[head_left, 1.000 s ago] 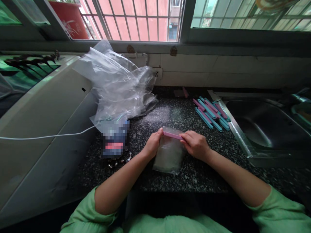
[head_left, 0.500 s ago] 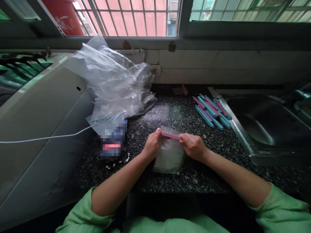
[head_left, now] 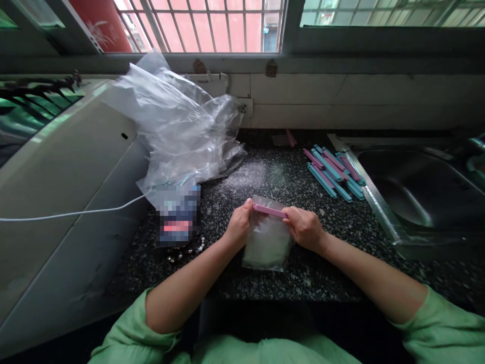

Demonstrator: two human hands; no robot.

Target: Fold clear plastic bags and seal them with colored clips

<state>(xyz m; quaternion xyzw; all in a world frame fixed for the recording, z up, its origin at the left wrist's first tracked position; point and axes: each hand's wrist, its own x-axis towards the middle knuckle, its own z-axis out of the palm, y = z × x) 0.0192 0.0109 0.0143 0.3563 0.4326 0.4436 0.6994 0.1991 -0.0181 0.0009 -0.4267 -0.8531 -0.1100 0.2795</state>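
Observation:
A pink bag clip (head_left: 270,211) lies across the upper part of a small clear plastic bag (head_left: 267,247), whose lower part looks filled with something pale. My left hand (head_left: 240,222) is closed at the clip's left end, thumb on top. At the other end, my right hand (head_left: 305,226) pinches the clip between thumb and curled fingers. A short flap of the bag sticks out above the clip. The bag hangs or rests just over the dark speckled counter (head_left: 235,288); I cannot tell whether it touches.
Pink and blue bag clips (head_left: 333,172) are piled beside a steel sink (head_left: 397,187). One more pink clip (head_left: 291,138) lies near the wall. Left are crumpled clear plastic bags (head_left: 182,126), a blurred phone-like item (head_left: 178,227), a beaded bracelet (head_left: 200,245) and a white cable (head_left: 94,211).
The whole view has shifted slightly. Both hands keep their hold on the clip at the bag's top, with hardly any movement relative to the counter.

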